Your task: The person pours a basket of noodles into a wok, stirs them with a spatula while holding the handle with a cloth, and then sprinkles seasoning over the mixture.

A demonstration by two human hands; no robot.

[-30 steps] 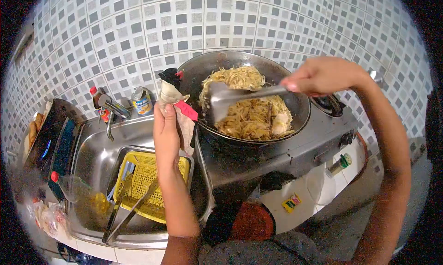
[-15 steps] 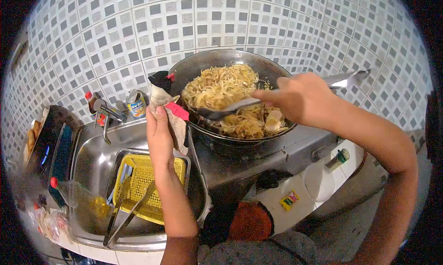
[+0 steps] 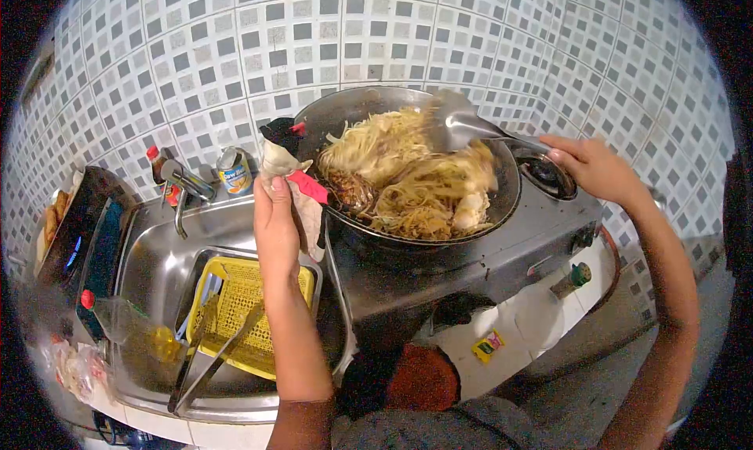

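A large dark wok point(image 3: 506, 195) full of yellow noodles point(image 3: 416, 179) sits on a steel gas stove point(image 3: 502, 254). My left hand point(image 3: 274, 215) grips the wok's left handle through a cloth point(image 3: 302, 187) that is white and pink. My right hand point(image 3: 596, 168) holds the handle of a metal spatula point(image 3: 459, 125), whose blade is raised above the noodles at the wok's far side.
Left of the stove is a steel sink point(image 3: 157, 246) with a yellow basket point(image 3: 243, 301), metal tongs point(image 3: 208, 364) and a tap point(image 3: 184, 187). A tin can point(image 3: 234, 170) and a red-capped bottle point(image 3: 159, 164) stand by the tiled wall. A plastic bottle point(image 3: 129, 328) lies at the sink's front left.
My right hand has swung from over the wok to its right side, and the spatula has lifted out of the noodles. The noodles have been turned. My left hand has kept its grip.
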